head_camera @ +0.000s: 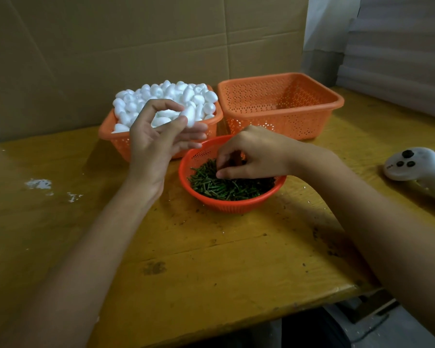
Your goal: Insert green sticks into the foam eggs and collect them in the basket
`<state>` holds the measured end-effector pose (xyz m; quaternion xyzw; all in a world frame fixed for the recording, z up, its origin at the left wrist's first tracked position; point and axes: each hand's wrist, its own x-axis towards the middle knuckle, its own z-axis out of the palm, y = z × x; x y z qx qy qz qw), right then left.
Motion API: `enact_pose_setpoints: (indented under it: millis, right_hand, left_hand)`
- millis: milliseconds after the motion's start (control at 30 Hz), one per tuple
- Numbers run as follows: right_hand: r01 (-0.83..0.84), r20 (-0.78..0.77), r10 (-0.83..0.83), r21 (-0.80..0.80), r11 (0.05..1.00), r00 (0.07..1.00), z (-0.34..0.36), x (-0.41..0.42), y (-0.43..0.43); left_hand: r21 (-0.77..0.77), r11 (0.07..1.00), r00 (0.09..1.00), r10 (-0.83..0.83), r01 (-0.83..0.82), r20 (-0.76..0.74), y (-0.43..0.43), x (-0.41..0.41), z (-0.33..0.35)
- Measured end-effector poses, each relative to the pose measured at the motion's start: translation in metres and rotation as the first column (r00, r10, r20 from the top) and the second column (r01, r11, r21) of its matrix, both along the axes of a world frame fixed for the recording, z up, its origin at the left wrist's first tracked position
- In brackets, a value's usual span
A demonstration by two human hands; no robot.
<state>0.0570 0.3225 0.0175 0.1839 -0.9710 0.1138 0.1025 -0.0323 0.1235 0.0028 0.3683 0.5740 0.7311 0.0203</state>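
My left hand (156, 139) is raised in front of the left orange basket (116, 140), which is heaped with white foam eggs (166, 96). It pinches one foam egg (189, 116) between thumb and index finger. My right hand (254, 153) reaches down into the round red bowl (226, 205) of green sticks (226, 188). Its curled fingertips and thumb pinch at sticks in the pile. The second orange basket (281, 116) stands behind the bowl to the right, with nothing visible inside.
All three containers stand on a worn yellow wooden table (211, 259) against a cardboard wall (136, 46). A white handheld controller (417, 167) lies at the table's right edge. White foam crumbs (39, 184) speckle the left side.
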Motion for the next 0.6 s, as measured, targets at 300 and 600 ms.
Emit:
enact_pose_setpoints:
  millis: [300, 600]
  right_hand:
    - [0.006, -0.009, -0.006, -0.001, 1.0, 1.0, -0.0008, -0.0002, 0.0008]
    - [0.012, 0.002, -0.012, -0.002, 1.0, 1.0, -0.0009, 0.0002, 0.001]
  left_hand:
    - [-0.046, 0.996, 0.997, -0.077, 0.077, 0.0, -0.0016, -0.002, -0.0059]
    - [-0.026, 0.997, 0.996, -0.075, 0.077, 0.049, 0.0015, -0.0003, -0.0058]
